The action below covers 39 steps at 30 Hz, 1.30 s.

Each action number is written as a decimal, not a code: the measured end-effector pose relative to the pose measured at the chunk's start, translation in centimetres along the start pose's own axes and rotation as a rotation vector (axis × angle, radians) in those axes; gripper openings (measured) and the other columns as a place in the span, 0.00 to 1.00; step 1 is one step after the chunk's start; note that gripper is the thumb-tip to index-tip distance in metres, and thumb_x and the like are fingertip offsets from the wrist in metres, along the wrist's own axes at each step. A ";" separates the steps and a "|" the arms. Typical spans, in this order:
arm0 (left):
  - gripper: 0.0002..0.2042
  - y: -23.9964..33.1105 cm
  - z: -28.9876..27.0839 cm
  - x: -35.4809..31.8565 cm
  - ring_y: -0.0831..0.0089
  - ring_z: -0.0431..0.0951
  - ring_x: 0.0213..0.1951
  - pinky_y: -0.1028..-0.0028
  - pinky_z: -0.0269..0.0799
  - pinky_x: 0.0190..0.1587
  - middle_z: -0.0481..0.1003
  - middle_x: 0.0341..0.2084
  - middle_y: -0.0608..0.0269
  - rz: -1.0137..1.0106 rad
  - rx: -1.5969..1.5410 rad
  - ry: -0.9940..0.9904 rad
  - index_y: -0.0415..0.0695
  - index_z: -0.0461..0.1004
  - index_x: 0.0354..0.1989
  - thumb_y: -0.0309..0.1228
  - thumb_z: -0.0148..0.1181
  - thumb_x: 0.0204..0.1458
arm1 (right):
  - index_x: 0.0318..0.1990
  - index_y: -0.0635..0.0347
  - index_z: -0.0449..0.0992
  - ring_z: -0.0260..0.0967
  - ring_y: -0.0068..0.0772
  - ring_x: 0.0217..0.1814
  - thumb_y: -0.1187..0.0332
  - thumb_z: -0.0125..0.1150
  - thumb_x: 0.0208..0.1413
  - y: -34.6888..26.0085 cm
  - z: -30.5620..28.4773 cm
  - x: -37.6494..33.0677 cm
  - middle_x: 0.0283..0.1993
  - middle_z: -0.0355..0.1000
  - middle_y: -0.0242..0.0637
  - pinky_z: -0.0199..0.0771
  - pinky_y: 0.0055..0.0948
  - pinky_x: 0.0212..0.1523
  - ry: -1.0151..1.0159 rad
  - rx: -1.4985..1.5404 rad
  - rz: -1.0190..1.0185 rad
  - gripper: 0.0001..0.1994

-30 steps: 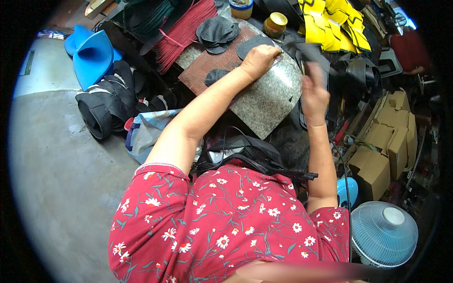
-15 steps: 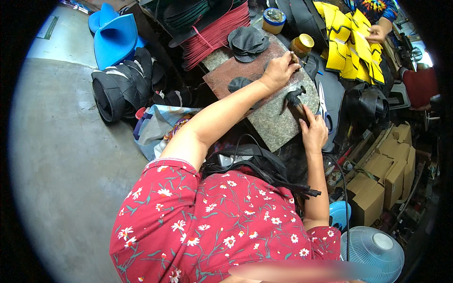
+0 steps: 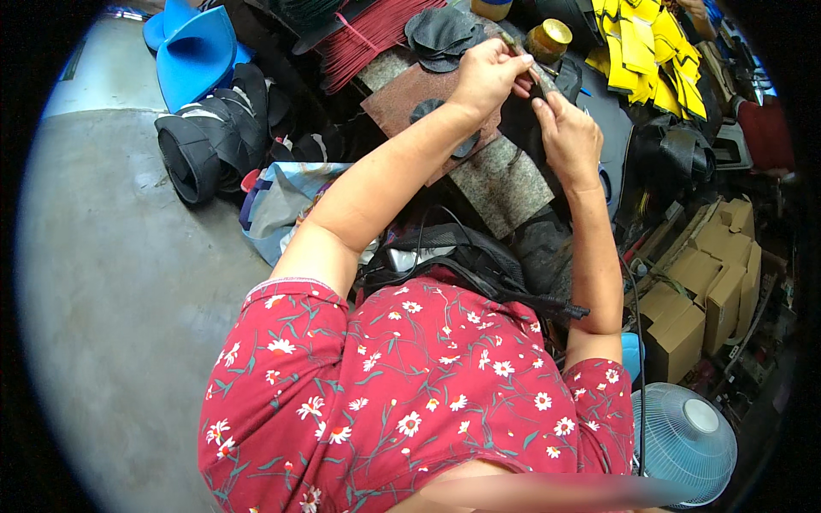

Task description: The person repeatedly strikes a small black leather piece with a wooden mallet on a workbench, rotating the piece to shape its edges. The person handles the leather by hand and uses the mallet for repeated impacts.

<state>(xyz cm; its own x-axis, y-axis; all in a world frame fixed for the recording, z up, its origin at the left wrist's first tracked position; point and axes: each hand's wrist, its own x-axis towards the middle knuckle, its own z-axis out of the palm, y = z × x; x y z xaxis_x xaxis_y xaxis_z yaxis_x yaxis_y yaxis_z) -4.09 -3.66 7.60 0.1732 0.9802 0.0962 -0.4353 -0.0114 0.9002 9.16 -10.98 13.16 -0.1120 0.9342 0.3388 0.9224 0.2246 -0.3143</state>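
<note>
Grey-brown, mottled narrow piece [image 3: 543, 79], held at the far right edge of the speckled slab [image 3: 506, 190].
Left hand [image 3: 489, 81] and right hand [image 3: 569, 137] pinch it, thumbs against fingers; a yellow-topped jar [image 3: 549, 39] crowds beyond, the slab's near corner lies exposed.

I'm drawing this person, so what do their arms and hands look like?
The left hand and right hand wear no gloves, and I see no watch or bracelet. The left sleeve and right sleeve are short and red, with white daisy-like flowers. The left one's hem shows a pale edge.
</note>
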 end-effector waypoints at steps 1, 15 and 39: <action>0.06 0.2 -0.2 0.4 0.73 0.78 0.22 0.75 0.77 0.23 0.77 0.23 0.55 -0.006 0.047 0.008 0.34 0.71 0.33 0.26 0.58 0.54 | 0.28 0.56 0.71 0.73 0.49 0.29 0.58 0.55 0.57 -0.2 -0.3 0.0 0.26 0.73 0.44 0.71 0.44 0.28 0.032 -0.011 -0.022 0.12; 0.24 1.6 -5.0 -3.8 0.74 0.73 0.37 0.71 0.73 0.41 0.72 0.34 0.55 -0.177 0.644 -0.170 0.40 0.63 0.38 0.52 0.57 0.54 | 0.50 0.60 0.72 0.62 0.11 0.28 0.71 0.57 0.58 3.5 2.2 -3.9 0.35 0.71 0.24 0.63 0.12 0.26 -0.100 1.229 0.592 0.13; 0.16 3.9 -12.1 -6.5 0.44 0.74 0.38 0.54 0.70 0.40 0.73 0.31 0.45 0.035 1.337 0.088 0.37 0.64 0.35 0.32 0.64 0.46 | 0.47 0.56 0.77 0.70 0.33 0.46 0.74 0.51 0.58 7.0 1.4 -11.0 0.43 0.75 0.36 0.67 0.28 0.49 -0.036 0.525 0.300 0.12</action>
<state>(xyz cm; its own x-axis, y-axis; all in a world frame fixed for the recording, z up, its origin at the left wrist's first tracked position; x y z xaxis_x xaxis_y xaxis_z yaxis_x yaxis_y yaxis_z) -17.66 -7.63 5.37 0.1009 0.9842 0.1458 0.7627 -0.1706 0.6238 16.32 -19.32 5.95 0.1036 0.9847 0.1400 0.6107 0.0481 -0.7904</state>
